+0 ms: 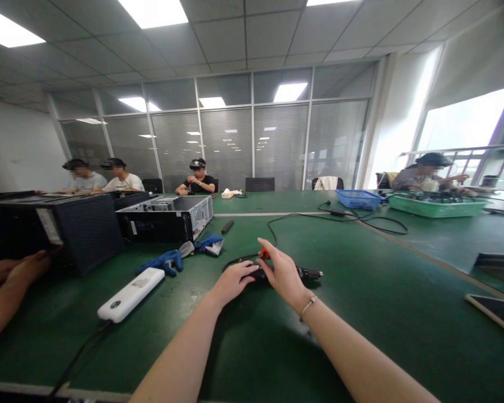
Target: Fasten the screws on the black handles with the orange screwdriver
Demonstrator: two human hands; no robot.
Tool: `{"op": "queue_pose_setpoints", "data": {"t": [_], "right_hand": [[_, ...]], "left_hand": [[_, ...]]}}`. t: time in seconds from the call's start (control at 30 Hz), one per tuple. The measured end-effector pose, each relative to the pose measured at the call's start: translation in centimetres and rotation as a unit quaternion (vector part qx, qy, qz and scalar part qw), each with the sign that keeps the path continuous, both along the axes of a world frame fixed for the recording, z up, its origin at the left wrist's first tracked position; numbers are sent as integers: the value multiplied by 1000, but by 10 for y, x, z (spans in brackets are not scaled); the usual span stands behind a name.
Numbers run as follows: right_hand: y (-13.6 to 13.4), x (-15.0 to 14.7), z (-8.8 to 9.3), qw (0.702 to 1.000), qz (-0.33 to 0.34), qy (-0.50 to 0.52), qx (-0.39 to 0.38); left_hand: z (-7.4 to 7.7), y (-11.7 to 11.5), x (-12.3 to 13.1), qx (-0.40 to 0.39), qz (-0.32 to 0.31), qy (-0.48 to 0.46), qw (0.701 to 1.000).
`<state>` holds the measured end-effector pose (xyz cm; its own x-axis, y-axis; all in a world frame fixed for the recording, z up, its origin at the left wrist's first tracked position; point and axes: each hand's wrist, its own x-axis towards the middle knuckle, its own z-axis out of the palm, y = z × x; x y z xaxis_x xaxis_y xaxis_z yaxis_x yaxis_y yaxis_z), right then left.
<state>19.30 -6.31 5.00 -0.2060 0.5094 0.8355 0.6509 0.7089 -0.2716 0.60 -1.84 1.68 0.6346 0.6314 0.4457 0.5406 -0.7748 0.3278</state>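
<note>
Left hand (pixel 234 281) and right hand (pixel 282 273) clasp one black screwdriver (pixel 309 273) on the surface (pixel 382 313), near two blue gloves (pixel 163 261) and one white power strip (pixel 131 293), label unreadable.

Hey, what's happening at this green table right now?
A person has both hands on a black corded tool lying on the green table: the right hand wraps its body, the left hand rests on its rear end. Blue gloves, a white power strip and an open computer case lie to the left, where a co-worker's hand touches another black case.
</note>
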Motion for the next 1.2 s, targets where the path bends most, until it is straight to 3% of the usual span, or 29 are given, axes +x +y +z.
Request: {"op": "queue_pose_setpoints", "data": {"t": [0.1,0.3,0.4,0.5,0.67,0.83,1.03,1.2], "right_hand": [[1,-1,2,997,56,34,-32],[-5,2,7,997,-68,-30,-13],[-7,2,11,999,-48,-15,4],[-8,2,14,999,-34,-14,12],[-9,1,14,996,-70,-54,27],[-8,0,14,999,-31,-10,6],[-11,1,16,996,-81,-45,15],[-11,-1,16,1000,-12,2,-10]], "left_hand": [[-2,1,0,7,-1,-10,1000],[-6,3,-1,2,58,-22,998],[-8,4,-1,4,84,-19,996],[-8,4,0,10,73,-19,997],[-5,2,1,7,64,-23,998],[-7,2,0,2,57,-23,998],[-5,0,1,6,57,-30,998],[3,-7,2,0,39,-41,998]]}}
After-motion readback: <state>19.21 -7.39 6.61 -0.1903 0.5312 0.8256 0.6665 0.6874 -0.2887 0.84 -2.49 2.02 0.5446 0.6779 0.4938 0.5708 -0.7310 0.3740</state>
